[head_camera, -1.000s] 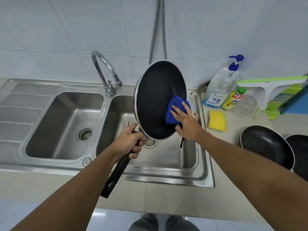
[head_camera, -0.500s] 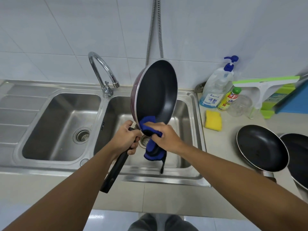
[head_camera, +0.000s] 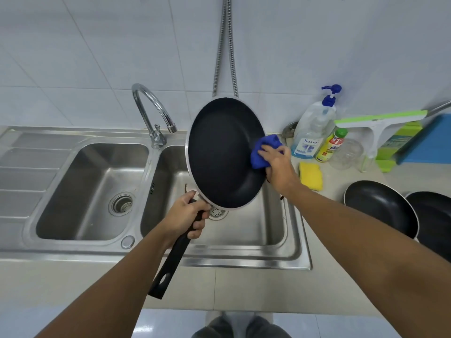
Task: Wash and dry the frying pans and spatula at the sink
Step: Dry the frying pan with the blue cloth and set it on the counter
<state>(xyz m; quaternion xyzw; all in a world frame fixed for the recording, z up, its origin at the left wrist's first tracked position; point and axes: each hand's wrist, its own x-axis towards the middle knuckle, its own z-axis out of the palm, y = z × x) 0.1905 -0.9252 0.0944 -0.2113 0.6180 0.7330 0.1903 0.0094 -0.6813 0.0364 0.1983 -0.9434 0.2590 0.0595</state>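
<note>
Head view: left hand (head_camera: 183, 215) grips pan (head_camera: 224, 152) handle; right hand (head_camera: 278, 164) clutches cloth (head_camera: 262, 150) against pan.

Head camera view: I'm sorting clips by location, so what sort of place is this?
Most likely a home kitchen: a double sink with a tap against white tiles, a soap bottle and sponge on the counter, and a frying pan being wiped with a cloth.

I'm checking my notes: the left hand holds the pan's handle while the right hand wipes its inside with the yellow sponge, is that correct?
Not quite: in the head view the right hand wipes the pan with a blue cloth; the yellow sponge lies on the counter. The rest stands.
</note>
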